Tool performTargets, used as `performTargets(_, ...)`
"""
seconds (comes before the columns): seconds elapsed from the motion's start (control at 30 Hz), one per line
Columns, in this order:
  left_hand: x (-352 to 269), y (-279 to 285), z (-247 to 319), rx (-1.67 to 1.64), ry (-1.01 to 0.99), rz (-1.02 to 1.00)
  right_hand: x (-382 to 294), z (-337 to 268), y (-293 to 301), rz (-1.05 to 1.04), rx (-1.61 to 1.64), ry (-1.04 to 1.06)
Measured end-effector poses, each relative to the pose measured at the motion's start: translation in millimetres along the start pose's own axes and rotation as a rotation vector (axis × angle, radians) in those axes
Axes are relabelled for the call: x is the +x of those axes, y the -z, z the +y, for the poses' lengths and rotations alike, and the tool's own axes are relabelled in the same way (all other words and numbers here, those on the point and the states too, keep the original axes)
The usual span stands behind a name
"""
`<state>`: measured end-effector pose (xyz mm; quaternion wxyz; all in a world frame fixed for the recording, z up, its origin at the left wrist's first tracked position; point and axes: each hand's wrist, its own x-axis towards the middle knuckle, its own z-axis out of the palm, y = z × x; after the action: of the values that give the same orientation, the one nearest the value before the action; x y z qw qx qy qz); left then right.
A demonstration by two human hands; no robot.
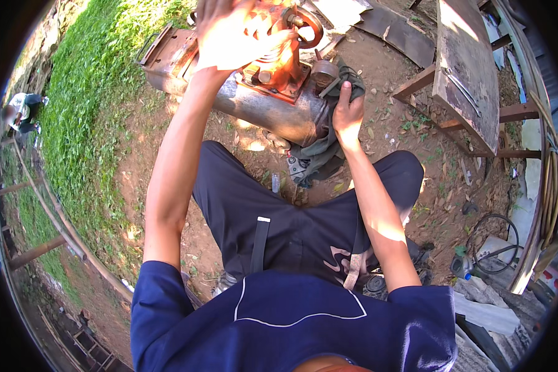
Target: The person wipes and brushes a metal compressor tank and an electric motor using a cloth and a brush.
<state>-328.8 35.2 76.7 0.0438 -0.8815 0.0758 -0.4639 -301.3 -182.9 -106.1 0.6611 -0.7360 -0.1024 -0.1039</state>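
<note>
An orange compressor pump [279, 60] sits bolted on a worn cylindrical metal tank [269, 109] in front of me. Bright sunlight washes out my left hand [228, 39], which is spread over the pump's left side; whether it touches the pump is unclear. At the tank's right end, my right hand [349, 109] has its thumb up against a dark green cloth [328, 149], which hangs down over the tank end to the ground. A round metal part [324, 72] stands beside the cloth. An orange wheel [310, 29] is on the pump's far right.
A weathered wooden board [467, 69] on a frame stands at right, with metal wrenches [462, 92] on it. A metal part [297, 165] lies on the soil below the tank. A black hose [493, 242] and plastic bottle [461, 267] lie at lower right. Another person [23, 111] is far left.
</note>
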Motion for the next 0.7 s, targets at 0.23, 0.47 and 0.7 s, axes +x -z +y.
performTargets(0.23,9,-12,-13,-0.194,0.107,-0.088,6,5,-8,-0.046,-0.052,-0.061)
performTargets(0.47,11,-19,-18,-0.320,0.081,-0.034,24,24,-2,-0.202,-0.007,0.055)
performTargets(0.7,-9,-8,-24,-0.374,-0.027,0.010,5,-2,-2,-0.235,-0.045,-0.043)
